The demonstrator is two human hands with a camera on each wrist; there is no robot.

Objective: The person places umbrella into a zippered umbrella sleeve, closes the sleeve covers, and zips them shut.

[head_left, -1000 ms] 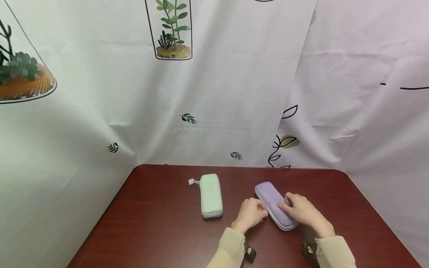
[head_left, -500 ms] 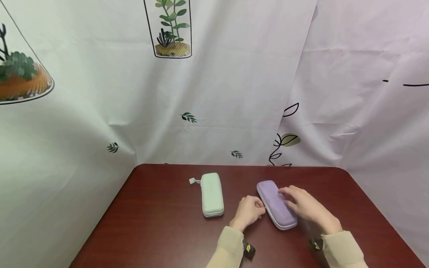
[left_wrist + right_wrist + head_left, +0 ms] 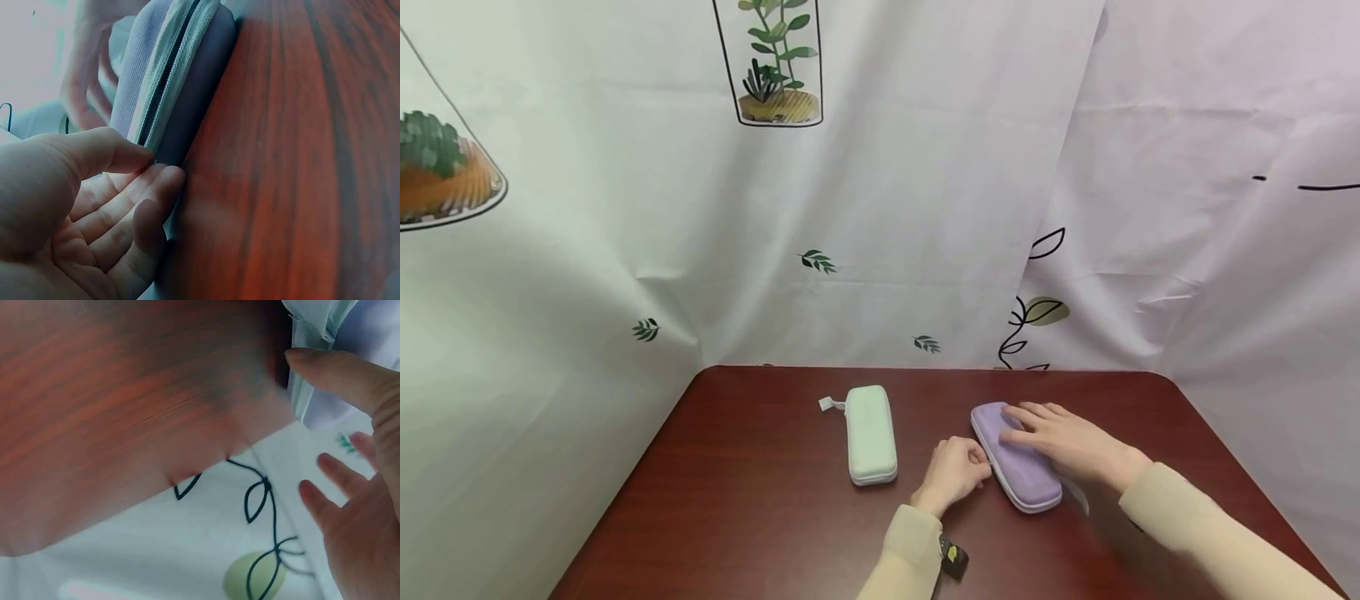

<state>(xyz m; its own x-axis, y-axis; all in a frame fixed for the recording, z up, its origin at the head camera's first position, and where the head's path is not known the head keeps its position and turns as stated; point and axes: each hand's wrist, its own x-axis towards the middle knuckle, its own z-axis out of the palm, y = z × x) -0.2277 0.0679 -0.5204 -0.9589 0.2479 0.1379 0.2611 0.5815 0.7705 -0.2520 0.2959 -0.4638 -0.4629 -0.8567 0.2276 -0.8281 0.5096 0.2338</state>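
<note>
A purple zip case [image 3: 1018,467] with white zipper edging lies slantwise on the table. At its left side my left hand [image 3: 953,473] pinches the zipper pull between thumb and forefinger; the pull is mostly hidden by the fingertips. The left wrist view shows the zipper track [image 3: 165,81] running up from those fingertips. My right hand [image 3: 1063,437] lies over the top of the case with fingers extended. In the right wrist view its thumb [image 3: 337,372] is at the case's white edge. A pale strap [image 3: 1077,496] sticks out at the case's right side.
A mint green zip case [image 3: 871,435] with a small white strap [image 3: 831,404] lies to the left on the dark red wooden table [image 3: 760,500]. Behind the table hangs a white cloth [image 3: 925,208] with printed plants.
My right hand first lifts off the purple case, then comes back over its top with fingers stretched further left, its forearm swung outward. My left hand stays pinched at the case's left side.
</note>
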